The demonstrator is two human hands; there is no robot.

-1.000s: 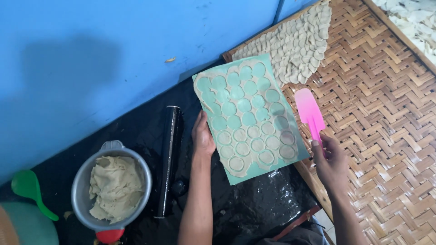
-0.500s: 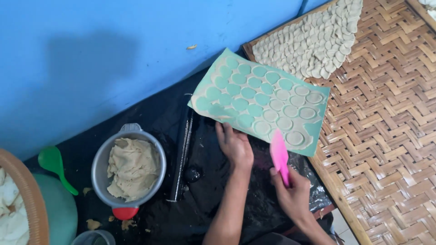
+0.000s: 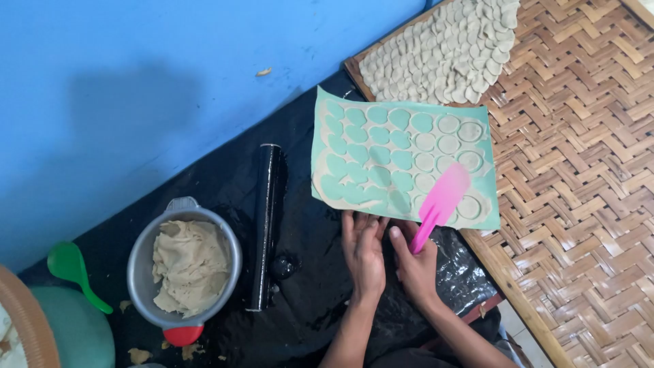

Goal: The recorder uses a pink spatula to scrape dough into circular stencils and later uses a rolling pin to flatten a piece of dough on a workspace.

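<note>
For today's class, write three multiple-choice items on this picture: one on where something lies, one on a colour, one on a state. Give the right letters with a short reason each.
1. Where does the black rolling pin lie?
A. between the metal pot of dough and the green mat
B. on the woven bamboo tray
C. inside the pot

2. What colour is the spatula in the right hand?
A. green
B. pink
C. black

3. What state is the dough sheet on the mat in?
A. an uncut ball
B. folded in half
C. rolled flat and cut into rounds

Answers:
1 A, the pin lies on the black plastic sheet, pot to its left, mat to its right.
2 B, its blade is pink and lies over the mat.
3 C, rows of circles show across the mat, above the left hand.
</note>
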